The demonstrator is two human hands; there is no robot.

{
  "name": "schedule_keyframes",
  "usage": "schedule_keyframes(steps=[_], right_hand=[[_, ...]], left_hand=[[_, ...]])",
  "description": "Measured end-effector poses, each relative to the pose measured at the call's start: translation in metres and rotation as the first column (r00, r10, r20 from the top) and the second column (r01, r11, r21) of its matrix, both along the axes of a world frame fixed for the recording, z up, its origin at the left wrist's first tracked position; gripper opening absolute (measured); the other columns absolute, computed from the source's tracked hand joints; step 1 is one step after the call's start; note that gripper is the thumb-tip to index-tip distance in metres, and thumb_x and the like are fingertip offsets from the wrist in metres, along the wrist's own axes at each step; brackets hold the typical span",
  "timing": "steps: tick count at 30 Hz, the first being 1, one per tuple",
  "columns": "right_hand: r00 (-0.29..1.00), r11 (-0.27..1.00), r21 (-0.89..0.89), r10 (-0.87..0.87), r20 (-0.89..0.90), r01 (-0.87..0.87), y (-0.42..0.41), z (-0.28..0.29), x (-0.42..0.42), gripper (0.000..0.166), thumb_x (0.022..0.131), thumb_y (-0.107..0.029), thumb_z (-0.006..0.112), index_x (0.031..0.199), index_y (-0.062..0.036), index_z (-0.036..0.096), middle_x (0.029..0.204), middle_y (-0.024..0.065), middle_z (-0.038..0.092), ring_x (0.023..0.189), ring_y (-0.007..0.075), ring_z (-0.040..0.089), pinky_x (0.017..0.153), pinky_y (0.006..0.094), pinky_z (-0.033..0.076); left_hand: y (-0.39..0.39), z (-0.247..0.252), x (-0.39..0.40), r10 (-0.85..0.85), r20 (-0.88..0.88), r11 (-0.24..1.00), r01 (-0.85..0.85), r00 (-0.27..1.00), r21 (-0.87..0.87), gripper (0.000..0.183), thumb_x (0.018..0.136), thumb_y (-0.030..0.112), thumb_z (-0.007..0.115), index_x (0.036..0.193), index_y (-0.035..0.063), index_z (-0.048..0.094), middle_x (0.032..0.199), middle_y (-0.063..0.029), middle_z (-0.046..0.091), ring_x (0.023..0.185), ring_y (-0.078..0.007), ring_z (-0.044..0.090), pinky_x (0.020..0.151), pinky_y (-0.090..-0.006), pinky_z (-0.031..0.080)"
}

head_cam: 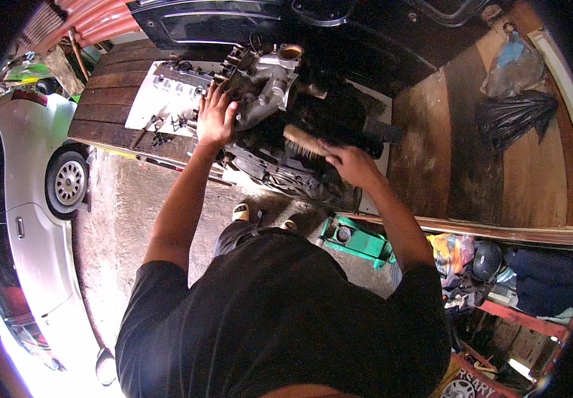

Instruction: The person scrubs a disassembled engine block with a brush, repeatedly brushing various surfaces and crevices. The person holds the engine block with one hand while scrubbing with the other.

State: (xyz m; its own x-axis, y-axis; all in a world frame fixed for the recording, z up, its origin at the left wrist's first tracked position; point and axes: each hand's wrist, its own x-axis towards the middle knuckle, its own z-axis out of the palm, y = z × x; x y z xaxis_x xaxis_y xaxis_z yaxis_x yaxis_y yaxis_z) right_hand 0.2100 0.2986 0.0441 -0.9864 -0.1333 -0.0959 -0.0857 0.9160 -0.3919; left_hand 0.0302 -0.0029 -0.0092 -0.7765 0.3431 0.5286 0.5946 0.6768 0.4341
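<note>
A greasy, dark car engine point(286, 169) lies on a wooden bench in front of me. My left hand point(216, 112) rests with spread fingers on the engine's left part, beside the metal intake manifold point(261, 94). In my right hand point(353, 164) is a wooden-handled brush point(302, 141), tilted over the dark middle of the engine, its bristles facing down. Whether the bristles touch the engine I cannot tell. Left of the engine, a cylinder head cover point(184, 79) sits on a white board point(142, 107), with several small dark metal parts point(159, 137) near the board's lower edge.
Dark car panels point(216, 25) stand behind the bench planks point(109, 89). Below the engine is a green floor jack point(361, 241). A silver car point(42, 199) is parked at the left. Plastic bags point(515, 114) lie on the wooden surface at the right.
</note>
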Motion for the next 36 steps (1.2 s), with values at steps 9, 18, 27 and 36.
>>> schedule_keyframes(steps=[9,18,27,36], right_hand=[[0.944,0.965,-0.004,-0.257,-0.206,0.262,-0.050,-0.036,-0.063,0.034,0.094,-0.023,0.051,0.126,-0.0139,0.055,0.081,0.0251,0.063,0.073,0.0425,0.062,0.063,0.0502,0.051],[0.977,0.975,-0.114,-0.198,-0.075,0.189,-0.006,-0.012,-0.010,0.041,0.093,-0.028,0.052,0.131,-0.0123,0.051,0.085,0.0256,0.064,0.078,0.0428,0.062,0.068,0.0508,0.050],[0.957,0.962,-0.131,-0.257,-0.135,0.239,-0.055,-0.027,-0.054,0.034,0.094,-0.022,0.051,0.125,-0.0067,0.054,0.085,0.0290,0.062,0.077,0.0432,0.062,0.065,0.0491,0.050],[0.975,0.979,0.070,-0.185,-0.121,0.194,-0.004,0.006,-0.003,0.045,0.094,-0.026,0.052,0.138,-0.0205,0.045,0.082,0.0229,0.062,0.077,0.0400,0.061,0.067,0.0472,0.050]], left_hand=[[0.001,0.003,-0.001,-0.015,0.002,1.000,0.015,1.000,0.004,0.050,0.097,0.042,0.032,0.128,0.0070,0.051,0.143,-0.0114,0.040,0.139,-0.0342,0.025,0.112,-0.0534,0.018],[0.003,0.001,-0.001,0.002,0.001,1.000,-0.002,1.000,0.018,0.051,0.098,0.044,0.031,0.129,0.0087,0.050,0.143,-0.0115,0.040,0.140,-0.0337,0.024,0.112,-0.0537,0.017],[0.002,-0.002,-0.004,0.003,0.009,1.000,-0.003,1.000,-0.015,0.051,0.098,0.045,0.030,0.129,0.0094,0.050,0.143,-0.0105,0.040,0.140,-0.0332,0.024,0.112,-0.0535,0.018],[-0.001,-0.003,-0.002,-0.005,0.001,1.000,0.005,1.000,-0.014,0.048,0.098,0.041,0.032,0.130,0.0089,0.049,0.143,-0.0118,0.040,0.140,-0.0328,0.025,0.113,-0.0531,0.018]])
